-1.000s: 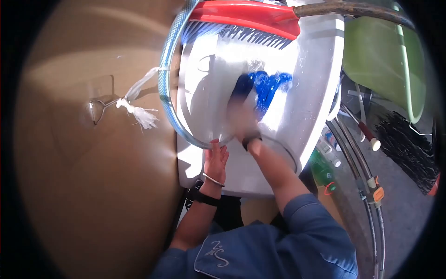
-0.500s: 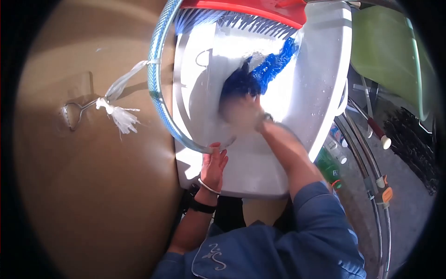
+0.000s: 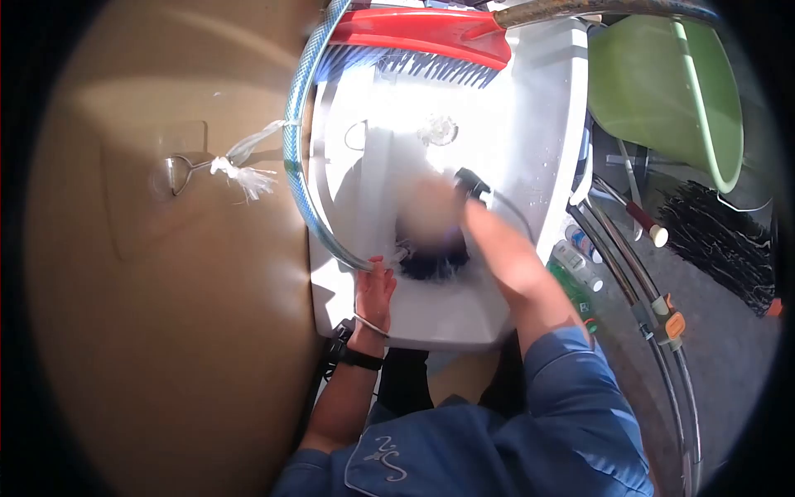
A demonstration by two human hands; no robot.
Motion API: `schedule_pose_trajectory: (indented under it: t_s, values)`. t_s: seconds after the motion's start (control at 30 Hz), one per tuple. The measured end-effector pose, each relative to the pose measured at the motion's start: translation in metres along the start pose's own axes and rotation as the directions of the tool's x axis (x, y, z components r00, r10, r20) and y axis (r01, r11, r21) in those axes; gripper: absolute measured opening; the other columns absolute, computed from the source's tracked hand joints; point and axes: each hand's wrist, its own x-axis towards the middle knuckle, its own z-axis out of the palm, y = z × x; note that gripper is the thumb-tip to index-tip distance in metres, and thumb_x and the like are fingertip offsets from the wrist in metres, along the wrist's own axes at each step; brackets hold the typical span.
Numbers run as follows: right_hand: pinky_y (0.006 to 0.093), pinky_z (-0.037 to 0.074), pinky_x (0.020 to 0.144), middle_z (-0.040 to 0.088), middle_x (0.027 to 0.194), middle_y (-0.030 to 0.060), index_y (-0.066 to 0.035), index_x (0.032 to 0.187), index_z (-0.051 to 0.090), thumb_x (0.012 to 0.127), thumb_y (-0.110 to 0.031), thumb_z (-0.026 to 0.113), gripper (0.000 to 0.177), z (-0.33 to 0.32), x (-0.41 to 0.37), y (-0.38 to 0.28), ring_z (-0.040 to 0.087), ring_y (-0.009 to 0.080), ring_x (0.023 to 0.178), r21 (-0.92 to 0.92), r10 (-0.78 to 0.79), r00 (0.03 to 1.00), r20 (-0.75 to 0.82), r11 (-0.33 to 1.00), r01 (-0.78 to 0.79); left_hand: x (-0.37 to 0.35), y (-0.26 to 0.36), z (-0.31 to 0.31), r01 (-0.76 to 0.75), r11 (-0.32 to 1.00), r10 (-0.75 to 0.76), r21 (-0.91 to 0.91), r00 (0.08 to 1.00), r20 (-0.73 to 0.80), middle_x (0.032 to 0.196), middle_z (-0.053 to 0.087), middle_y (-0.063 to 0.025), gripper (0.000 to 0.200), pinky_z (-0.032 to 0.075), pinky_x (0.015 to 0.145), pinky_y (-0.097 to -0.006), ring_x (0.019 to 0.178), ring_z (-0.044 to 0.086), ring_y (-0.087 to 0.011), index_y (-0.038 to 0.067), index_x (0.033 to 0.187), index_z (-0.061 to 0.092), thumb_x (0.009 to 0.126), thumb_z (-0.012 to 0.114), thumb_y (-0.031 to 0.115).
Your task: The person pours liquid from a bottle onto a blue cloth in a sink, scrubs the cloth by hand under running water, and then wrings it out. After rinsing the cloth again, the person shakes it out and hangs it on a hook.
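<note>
One hose (image 3: 293, 157) in left hand (image 3: 375, 300); one dark cloth (image 3: 432, 265) at blurred right hand (image 3: 432, 209)

I count two hands, my left hand (image 3: 375, 291) and my right hand (image 3: 431, 209); two black wristbands (image 3: 362, 359), one per wrist; one bangle (image 3: 370, 325) on the left. Beneath both, one sink (image 3: 451, 321); at my left fingers, one hose (image 3: 293, 170); under my right, one dark cloth (image 3: 432, 262); beyond, one broom (image 3: 414, 31). Leftward, one hook (image 3: 184, 172); rightward, one mop (image 3: 716, 242), at least three bottles (image 3: 575, 263).

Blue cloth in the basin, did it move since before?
Yes. The blue cloth moved away from the red broom head, toward the near edge of the white basin.
</note>
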Motion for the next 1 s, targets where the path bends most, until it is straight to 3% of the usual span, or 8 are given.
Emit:
schedule_pose_trajectory:
  t_s: [0.1,0.13,0.37,0.57,0.7,0.77,0.9,1.0]
  values:
    - [0.0455,0.05,0.07,0.06,0.089,0.0262,-0.008,0.119,0.045,0.07,-0.015,0.059,0.051,-0.007,-0.003,0.006,0.059,0.0405,0.084,0.644,0.449,0.705,-0.55,0.765,0.015,-0.001,-0.004,-0.005,-0.011,1.0,0.012,0.01,0.999,-0.031,0.118,0.042,-0.0051,0.038,0.035,0.093,-0.0349,0.109,0.043,-0.0205,0.011,0.119,0.042,0.091,0.051,0.035]
    - [0.0469,0.049,0.071,0.059,0.088,0.0257,-0.009,0.123,0.041,0.072,-0.007,0.056,0.052,0.033,-0.001,0.002,0.059,0.0413,0.084,0.472,0.334,0.592,-0.734,0.877,0.09,0.001,-0.004,-0.006,-0.027,0.999,0.027,0.019,1.0,-0.005,0.119,0.042,-0.0051,0.038,0.035,0.093,-0.0354,0.11,0.043,-0.021,0.011,0.119,0.042,0.091,0.051,0.036]
    - [0.0471,0.044,0.082,0.06,0.096,0.022,-0.007,0.113,0.051,0.074,-0.018,0.054,0.041,0.057,-0.016,-0.022,0.057,0.0365,0.096,0.088,0.164,0.956,-0.241,0.985,-0.147,-0.003,0.0,-0.005,0.02,0.998,-0.019,0.054,0.999,-0.032,0.121,0.043,-0.0042,0.04,0.036,0.092,-0.0351,0.109,0.044,-0.0211,0.011,0.121,0.042,0.091,0.049,0.037]
    - [0.0425,0.047,0.081,0.06,0.098,0.0229,-0.006,0.117,0.047,0.072,-0.006,0.058,0.047,-0.047,-0.02,-0.023,0.058,0.0382,0.091,0.585,0.422,0.49,-0.763,0.773,0.245,-0.001,0.002,0.0,-0.007,0.997,0.008,0.075,1.0,-0.013,0.128,0.039,-0.0064,0.047,0.035,0.096,-0.0391,0.113,0.043,-0.0254,0.011,0.125,0.038,0.09,0.049,0.041]
    - [0.0469,0.042,0.086,0.056,0.103,0.0238,-0.013,0.131,0.038,0.069,-0.001,0.056,0.066,0.111,0.01,-0.023,0.054,0.0403,0.096,0.6,0.308,0.68,-0.666,0.762,0.243,-0.003,0.002,-0.001,0.01,0.998,-0.01,0.059,1.0,-0.015,0.135,0.031,-0.0111,0.057,0.032,0.1,-0.0408,0.121,0.036,-0.0302,0.01,0.134,0.028,0.091,0.049,0.04]
    - [0.0443,0.044,0.082,0.058,0.097,0.0234,-0.016,0.135,0.033,0.071,-0.003,0.056,0.069,0.131,-0.031,-0.048,0.057,0.0392,0.09,0.461,0.359,0.864,-0.354,0.87,-0.174,0.0,-0.005,-0.007,0.028,0.998,-0.027,0.058,1.0,-0.014,0.138,0.028,-0.0132,0.061,0.031,0.1,-0.0412,0.123,0.035,-0.0316,0.01,0.137,0.024,0.09,0.049,0.041]
    - [0.0388,0.048,0.078,0.062,0.094,0.0212,-0.009,0.122,0.047,0.069,-0.011,0.061,0.055,0.141,-0.067,-0.047,0.061,0.034,0.088,0.566,0.114,0.899,-0.422,0.808,0.163,0.003,-0.021,-0.008,0.23,0.973,-0.231,-0.011,0.973,-0.019,0.137,0.024,-0.0226,0.08,0.037,0.095,-0.0402,0.119,0.04,-0.0322,0.009,0.141,0.013,0.085,0.052,0.051]
    - [0.0376,0.048,0.076,0.062,0.093,0.0201,-0.002,0.105,0.058,0.065,-0.023,0.067,0.046,0.043,-0.163,-0.088,0.061,0.0322,0.089,0.661,-0.018,0.878,-0.479,0.651,0.374,0.012,-0.022,0.01,0.47,0.87,-0.429,-0.149,0.871,0.24,0.111,0.055,-0.014,0.067,0.046,0.083,-0.0438,0.099,0.057,-0.0284,0.004,0.124,0.04,0.082,0.055,0.053]
